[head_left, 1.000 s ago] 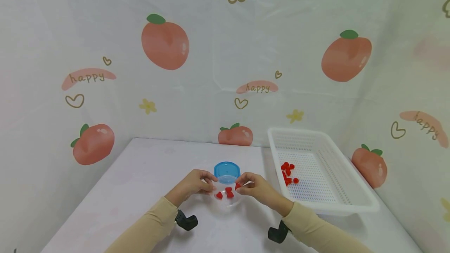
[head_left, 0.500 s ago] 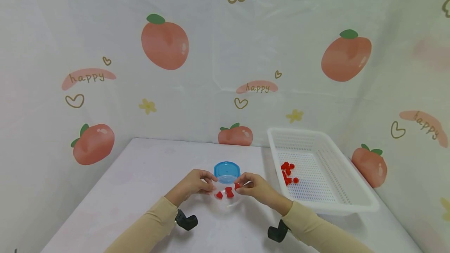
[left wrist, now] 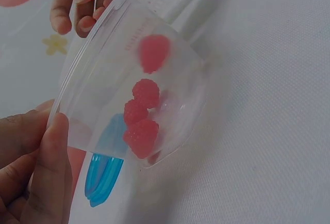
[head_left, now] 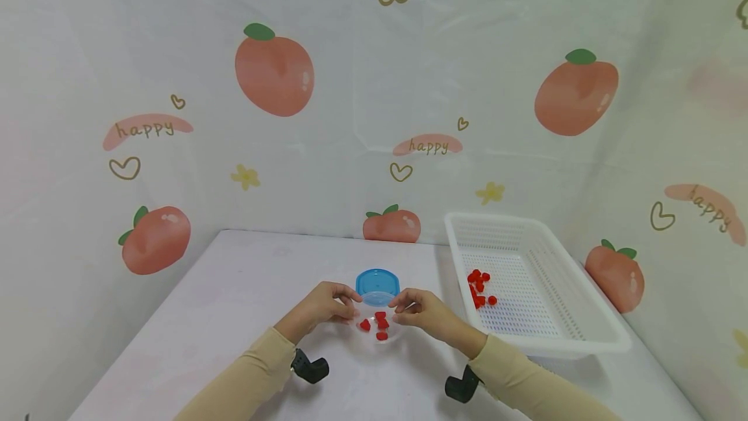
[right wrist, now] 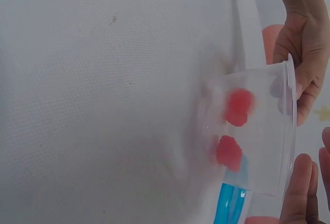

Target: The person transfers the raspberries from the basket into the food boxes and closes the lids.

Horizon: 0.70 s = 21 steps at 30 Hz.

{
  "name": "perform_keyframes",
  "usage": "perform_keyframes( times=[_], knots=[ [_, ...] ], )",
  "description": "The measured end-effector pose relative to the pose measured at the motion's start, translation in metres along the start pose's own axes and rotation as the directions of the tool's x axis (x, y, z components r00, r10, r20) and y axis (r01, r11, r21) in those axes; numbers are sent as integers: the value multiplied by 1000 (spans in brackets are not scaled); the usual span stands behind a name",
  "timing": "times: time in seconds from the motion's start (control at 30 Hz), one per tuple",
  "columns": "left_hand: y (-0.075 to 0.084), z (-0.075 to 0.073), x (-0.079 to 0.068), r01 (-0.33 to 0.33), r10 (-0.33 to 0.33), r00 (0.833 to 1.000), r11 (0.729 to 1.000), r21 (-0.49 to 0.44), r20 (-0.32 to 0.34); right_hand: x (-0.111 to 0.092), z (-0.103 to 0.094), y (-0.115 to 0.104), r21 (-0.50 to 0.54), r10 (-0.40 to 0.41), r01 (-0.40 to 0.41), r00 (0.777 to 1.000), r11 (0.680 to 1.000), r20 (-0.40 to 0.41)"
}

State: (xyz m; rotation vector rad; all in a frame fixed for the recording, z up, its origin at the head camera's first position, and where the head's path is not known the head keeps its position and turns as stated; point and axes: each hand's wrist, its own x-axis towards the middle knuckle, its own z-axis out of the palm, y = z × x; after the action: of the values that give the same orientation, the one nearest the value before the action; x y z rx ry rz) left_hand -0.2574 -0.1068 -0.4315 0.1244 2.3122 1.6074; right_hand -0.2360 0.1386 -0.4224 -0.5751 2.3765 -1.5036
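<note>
A clear plastic tub (left wrist: 95, 97) stands in the middle of the table in the head view, with several red raspberries (left wrist: 141, 137) lying inside it. My left hand (head_left: 323, 304) pinches the near-left part of its rim between thumb and fingers. Across the tub, my right hand (head_left: 431, 314) hovers at the right side of the rim, its thumb and fingers apart with nothing between them. In the right wrist view, the fingertips (right wrist: 299, 185) of that hand show beside the rim. Just behind the tub lies a blue lid (head_left: 376, 280).
To the right stands a white perforated basket (head_left: 584, 345), holding several more raspberries (head_left: 478, 278) along its left side. A printed curtain (head_left: 327, 167) hangs behind the white table (head_left: 274, 265).
My right hand has let go of a raspberry, which now lies at the near side of the tub's bottom. The left hand and the tub have stayed in place.
</note>
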Motion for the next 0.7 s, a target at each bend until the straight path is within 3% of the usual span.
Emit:
perform_keyframes(
  times=[0.7],
  knots=[
    [-2, 0, 2, -8, 8, 1000, 1000, 5, -1, -1, -3, -11, 4, -37, 37, 999, 999, 16]
  ],
)
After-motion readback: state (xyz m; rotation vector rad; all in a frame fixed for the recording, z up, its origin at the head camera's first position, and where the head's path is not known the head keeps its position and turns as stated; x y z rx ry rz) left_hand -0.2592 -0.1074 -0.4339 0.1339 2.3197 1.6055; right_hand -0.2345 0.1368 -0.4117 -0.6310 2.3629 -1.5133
